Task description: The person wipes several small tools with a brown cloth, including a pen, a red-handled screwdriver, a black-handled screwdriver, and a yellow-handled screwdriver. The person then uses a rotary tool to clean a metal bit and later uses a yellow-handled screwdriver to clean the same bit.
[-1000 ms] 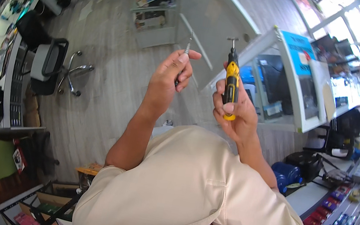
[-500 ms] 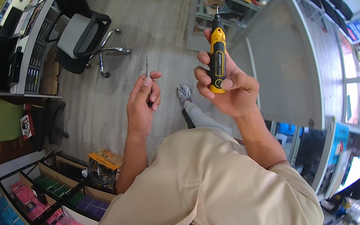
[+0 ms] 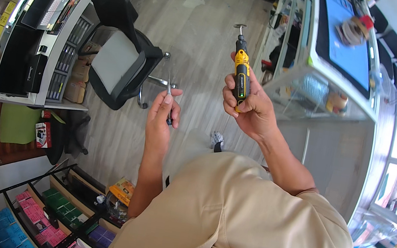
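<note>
The right hand (image 3: 251, 106) is closed around the yellow-black tool (image 3: 241, 73), low down, probably so its disc (image 3: 239, 26) stands clear. The left hand (image 3: 160, 120) pinches a thin rod (image 3: 169, 87), apparently for control. Both are above the floor (image 3: 208, 31).

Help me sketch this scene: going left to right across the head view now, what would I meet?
Desk, chair, thin tool, yellow-black tool, glass case.
</note>
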{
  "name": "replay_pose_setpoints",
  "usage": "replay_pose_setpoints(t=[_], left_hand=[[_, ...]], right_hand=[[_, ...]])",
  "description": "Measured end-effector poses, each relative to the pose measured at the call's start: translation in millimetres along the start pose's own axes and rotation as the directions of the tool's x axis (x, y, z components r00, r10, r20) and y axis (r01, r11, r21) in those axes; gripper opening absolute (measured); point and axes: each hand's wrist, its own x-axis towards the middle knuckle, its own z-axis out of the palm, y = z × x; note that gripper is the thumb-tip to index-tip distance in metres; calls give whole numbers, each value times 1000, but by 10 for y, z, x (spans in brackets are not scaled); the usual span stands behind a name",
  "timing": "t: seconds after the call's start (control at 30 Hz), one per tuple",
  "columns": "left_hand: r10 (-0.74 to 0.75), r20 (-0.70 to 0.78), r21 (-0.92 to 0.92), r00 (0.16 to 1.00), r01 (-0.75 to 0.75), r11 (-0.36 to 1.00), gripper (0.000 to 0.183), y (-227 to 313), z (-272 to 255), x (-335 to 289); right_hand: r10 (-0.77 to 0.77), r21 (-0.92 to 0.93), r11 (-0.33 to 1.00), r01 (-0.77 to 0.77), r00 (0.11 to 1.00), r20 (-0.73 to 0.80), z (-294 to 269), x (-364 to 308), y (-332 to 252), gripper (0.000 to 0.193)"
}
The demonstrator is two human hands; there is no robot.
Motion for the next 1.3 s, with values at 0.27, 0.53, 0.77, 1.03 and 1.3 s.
replay_pose_setpoints(t=[0.27,0.53,0.77,1.03,1.3], left_hand=[[4,177,-13,984,-1,1000,47,493,172,2212],[2,446,28,895,-17,999,51,1337,502,4192],[-35,427,73,904,5,997,49,1646,911,5506],[-33,371,67,928,9,998,46,1963,1616,7040],[-32,330,60,943,13,998,48,2249,2065,8347]], right_hand=[[-68,-251,967,43,994,-91,-496,1761,-380,67],[-465,-956,235,-175,844,-269,-666,3531,-927,34],[-444,-964,203,-172,861,-247,-1081,5005,-1561,20],[-436,-985,147,-92,888,-148,-1787,6490,-2592,17],[-426,-994,55,-99,897,-113,-2169,7606,-3363,16]])
